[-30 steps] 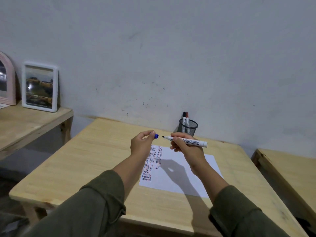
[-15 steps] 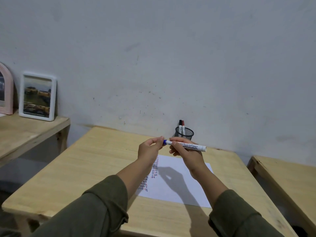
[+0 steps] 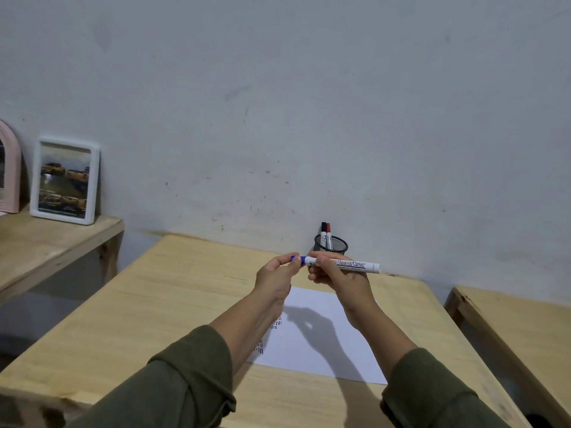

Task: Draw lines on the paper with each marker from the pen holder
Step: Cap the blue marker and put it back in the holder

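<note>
Holding the blue marker (image 3: 340,264) level above the paper (image 3: 321,344), right hand (image 3: 336,273) gripping its smooth white barrel, left hand (image 3: 278,273) pinching the blue cap (image 3: 297,259) at the tip; probably closing this marker, not opening it. Needing next a firm push until the cap seats, then a reach to the black mesh pen holder (image 3: 331,244) near the wall, black and red markers standing in it. Lying flat on the pale wooden table (image 3: 173,298), the sheet showing short dashes along its left edge.
</note>
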Tool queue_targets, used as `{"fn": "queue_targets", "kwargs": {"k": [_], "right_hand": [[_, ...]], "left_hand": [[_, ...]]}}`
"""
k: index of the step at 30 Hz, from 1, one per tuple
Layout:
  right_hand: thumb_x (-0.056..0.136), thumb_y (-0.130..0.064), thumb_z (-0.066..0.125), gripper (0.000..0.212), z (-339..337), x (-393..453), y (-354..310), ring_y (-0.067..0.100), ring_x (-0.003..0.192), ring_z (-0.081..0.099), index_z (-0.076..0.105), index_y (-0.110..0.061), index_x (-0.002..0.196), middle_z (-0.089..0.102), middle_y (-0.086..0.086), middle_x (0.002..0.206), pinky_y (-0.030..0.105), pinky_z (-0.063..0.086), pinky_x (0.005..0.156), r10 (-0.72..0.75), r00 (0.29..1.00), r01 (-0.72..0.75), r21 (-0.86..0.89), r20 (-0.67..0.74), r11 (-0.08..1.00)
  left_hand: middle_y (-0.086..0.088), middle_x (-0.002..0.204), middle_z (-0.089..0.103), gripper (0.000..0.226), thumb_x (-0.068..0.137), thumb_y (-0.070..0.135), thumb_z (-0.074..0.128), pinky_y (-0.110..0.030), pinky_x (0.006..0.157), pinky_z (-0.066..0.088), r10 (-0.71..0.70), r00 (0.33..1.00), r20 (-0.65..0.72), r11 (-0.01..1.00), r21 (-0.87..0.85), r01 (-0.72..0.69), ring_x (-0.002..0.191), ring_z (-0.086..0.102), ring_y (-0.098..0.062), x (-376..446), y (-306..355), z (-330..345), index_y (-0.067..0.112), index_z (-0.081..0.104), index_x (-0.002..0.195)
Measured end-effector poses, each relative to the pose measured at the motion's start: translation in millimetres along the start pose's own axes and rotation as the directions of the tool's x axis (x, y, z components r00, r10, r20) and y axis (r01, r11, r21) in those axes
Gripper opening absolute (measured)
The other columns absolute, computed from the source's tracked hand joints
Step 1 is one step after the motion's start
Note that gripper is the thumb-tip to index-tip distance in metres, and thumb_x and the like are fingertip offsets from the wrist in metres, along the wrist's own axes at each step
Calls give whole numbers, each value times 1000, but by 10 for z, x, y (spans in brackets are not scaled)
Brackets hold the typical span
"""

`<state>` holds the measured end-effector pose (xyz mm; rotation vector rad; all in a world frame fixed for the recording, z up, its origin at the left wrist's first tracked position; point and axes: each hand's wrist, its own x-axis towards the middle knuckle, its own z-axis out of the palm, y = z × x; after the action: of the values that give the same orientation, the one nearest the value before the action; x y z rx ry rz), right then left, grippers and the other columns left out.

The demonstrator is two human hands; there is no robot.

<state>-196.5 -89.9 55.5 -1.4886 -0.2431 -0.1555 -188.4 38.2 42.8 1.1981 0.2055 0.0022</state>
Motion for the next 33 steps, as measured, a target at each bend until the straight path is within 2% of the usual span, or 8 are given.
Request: {"fn": "queue_targets", "kwargs": {"k": [6, 10, 16, 19, 22, 25, 29, 33], "right_hand": [[92, -9, 53, 18, 5, -22, 67, 21, 67, 59, 65, 0, 101, 63, 18, 82, 26, 52, 71, 70, 997, -60, 233, -33, 971], [90, -10, 58, 18, 2, -50, 38, 21, 78, 62, 64, -12, 106, 66, 10, 88, 25, 52, 75, 59, 994, -74, 180, 88, 981], [71, -41, 64, 60, -205, -25, -119, 21, 95, 66, 58, -13, 124, 69, 10, 110, 28, 53, 78, 129, 936, -221, 262, 328, 939], [86, -41, 52, 43, -287, 43, -143, 19, 88, 66, 63, -10, 113, 71, 9, 106, 26, 50, 73, 176, 933, -232, 148, 313, 961], [90, -10, 57, 4, -356, 179, -91, 17, 79, 65, 57, -14, 91, 73, 10, 93, 22, 48, 67, 168, 958, -176, 14, 233, 984], [87, 0, 59, 23, -460, 384, -70, 14, 73, 66, 49, -15, 99, 76, 7, 83, 21, 47, 64, 160, 970, -158, -26, 181, 987], [85, 5, 59, 69, -657, 724, -111, 11, 69, 64, 31, -31, 137, 69, 3, 75, 24, 50, 64, 84, 993, -67, -190, 80, 980], [84, 7, 60, 98, -762, 1082, -189, 24, 77, 65, 7, -50, 143, 64, 22, 96, 26, 56, 64, 33, 999, -35, -373, -10, 927]], "left_hand": [[0, 92, 61, 16, 91, 16, 58, -21, 69, 36, 47, 998, 51, 998, 35, -49, 88, 49, -10, 18, 45, 75, 29, 63, 82], [3, 96, 64, 16, 93, 16, 55, -21, 71, 36, 62, 996, 70, 998, 14, -63, 97, 53, -11, 44, 60, 58, 29, 63, 86], [16, 83, 61, 15, 95, 20, 51, -23, 72, 31, 44, 998, 43, 998, -51, -41, 81, 53, 3, 250, 279, -35, 27, 61, 102], [13, 89, 65, 18, 93, 21, 54, -20, 69, 33, 55, 988, 142, 996, 57, -63, 86, 56, 3, 331, 363, 10, 26, 65, 107], [-2, 101, 66, 27, 89, 24, 61, -20, 63, 36, 102, 974, 200, 973, 184, -139, 94, 59, -6, 417, 437, 160, 21, 65, 116], [-4, 111, 68, 30, 85, 30, 65, -27, 90, 40, 131, 973, 189, 938, 294, -183, 110, 58, -14, 595, 480, 296, 21, 65, 115], [-2, 123, 64, 34, 81, 33, 68, -24, 92, 39, 153, 984, 91, 870, 460, -178, 118, 55, -17, 930, 434, 364, 24, 67, 114], [0, 124, 64, 37, 83, 28, 66, -23, 92, 42, 140, 989, 56, 827, 542, -148, 113, 55, -14, 1174, 350, 442, 21, 64, 119]]}}
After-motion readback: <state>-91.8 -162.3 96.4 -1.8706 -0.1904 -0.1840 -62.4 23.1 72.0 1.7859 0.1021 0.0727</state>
